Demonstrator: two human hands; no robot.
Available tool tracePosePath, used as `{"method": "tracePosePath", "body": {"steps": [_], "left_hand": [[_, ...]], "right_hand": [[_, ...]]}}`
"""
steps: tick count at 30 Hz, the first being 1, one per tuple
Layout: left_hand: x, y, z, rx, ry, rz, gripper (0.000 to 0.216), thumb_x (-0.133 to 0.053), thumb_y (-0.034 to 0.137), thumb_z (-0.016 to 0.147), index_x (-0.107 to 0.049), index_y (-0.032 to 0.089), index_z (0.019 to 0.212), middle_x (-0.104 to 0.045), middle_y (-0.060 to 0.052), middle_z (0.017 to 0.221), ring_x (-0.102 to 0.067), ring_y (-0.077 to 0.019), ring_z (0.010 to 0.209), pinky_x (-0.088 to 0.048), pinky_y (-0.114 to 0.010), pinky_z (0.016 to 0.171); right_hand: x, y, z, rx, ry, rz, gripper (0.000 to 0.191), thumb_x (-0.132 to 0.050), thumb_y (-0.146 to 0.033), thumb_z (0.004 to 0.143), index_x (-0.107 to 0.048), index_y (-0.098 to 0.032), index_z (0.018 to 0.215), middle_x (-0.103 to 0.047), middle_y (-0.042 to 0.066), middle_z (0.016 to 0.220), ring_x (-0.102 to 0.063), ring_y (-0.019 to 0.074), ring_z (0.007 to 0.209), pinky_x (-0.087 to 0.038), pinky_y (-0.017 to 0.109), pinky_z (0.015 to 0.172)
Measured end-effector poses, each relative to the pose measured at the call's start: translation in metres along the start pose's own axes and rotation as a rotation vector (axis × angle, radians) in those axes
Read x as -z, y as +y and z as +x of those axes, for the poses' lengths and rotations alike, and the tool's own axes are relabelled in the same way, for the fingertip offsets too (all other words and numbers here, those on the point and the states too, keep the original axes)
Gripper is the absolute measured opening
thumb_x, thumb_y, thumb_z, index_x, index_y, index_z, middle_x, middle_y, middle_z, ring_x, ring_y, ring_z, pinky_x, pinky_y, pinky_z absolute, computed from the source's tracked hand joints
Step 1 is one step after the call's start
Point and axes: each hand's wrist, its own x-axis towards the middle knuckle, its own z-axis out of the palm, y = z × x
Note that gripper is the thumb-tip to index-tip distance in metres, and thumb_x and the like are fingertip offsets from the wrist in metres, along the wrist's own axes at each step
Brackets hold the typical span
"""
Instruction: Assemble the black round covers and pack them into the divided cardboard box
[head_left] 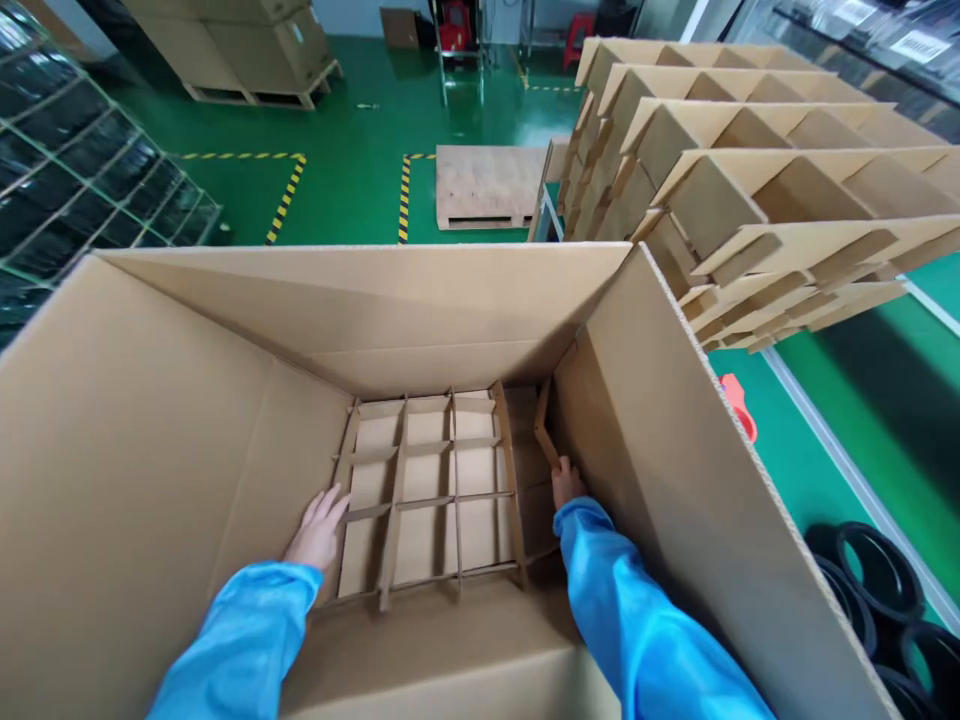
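We see one large open carton (150, 420) filling the lower frame. In its bottom, at centre, lies one cardboard divider grid (431, 490) with three columns of cells. Our two blue sleeves (247, 630) reach down into the carton. Our left hand (321, 525) lies flat against the grid's left edge, fingers spread and gripping nothing. Our right hand (568, 482), mostly hidden behind its sleeve, touches a bent cardboard strip (545, 425) by the carton's right wall; we cannot tell whether its fingers are closed. One stack of folded dividers (750, 180) fills the upper right. One bare pallet (487, 185) sits upper centre on the green floor (345, 150). Black rings (877, 570) lie at lower right.
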Motion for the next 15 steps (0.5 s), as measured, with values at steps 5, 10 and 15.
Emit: {"method": "tracePosePath", "body": {"steps": [5,10,15], "left_hand": [[-0.027,0.024,0.008,0.055,-0.061,0.137,0.072,-0.045,0.003,0.060,-0.061,0.019,0.129,-0.043,-0.015,0.153,-0.025,-0.0315,0.147,-0.024,-0.058,0.117],[-0.030,0.085,0.060,-0.102,0.090,-0.017,0.056,-0.044,0.006,0.072,-0.065,0.019,0.123,-0.059,-0.014,0.138,-0.039,-0.0315,0.139,-0.026,-0.052,0.116],[-0.035,0.169,0.124,-0.365,0.126,-0.159,0.046,-0.040,0.012,0.085,-0.063,0.014,0.125,-0.061,-0.016,0.133,-0.046,-0.0316,0.132,-0.026,-0.051,0.117]], "right_hand": [[-0.013,-0.008,-0.003,-0.011,-0.038,-0.031,0.039,-0.036,-0.002,0.092,-0.071,-0.015,0.104,-0.051,0.019,0.130,-0.056,0.0257,0.101,-0.047,0.033,0.069],[-0.019,-0.015,0.011,-0.009,0.025,0.014,0.032,-0.044,-0.003,0.088,-0.064,-0.014,0.110,-0.055,0.016,0.119,-0.050,0.0262,0.111,-0.046,0.033,0.082],[-0.027,-0.023,0.049,-0.102,0.187,0.134,0.042,-0.045,-0.020,0.094,-0.046,-0.006,0.133,-0.049,0.022,0.129,-0.046,0.0299,0.119,-0.041,0.037,0.098]]}}
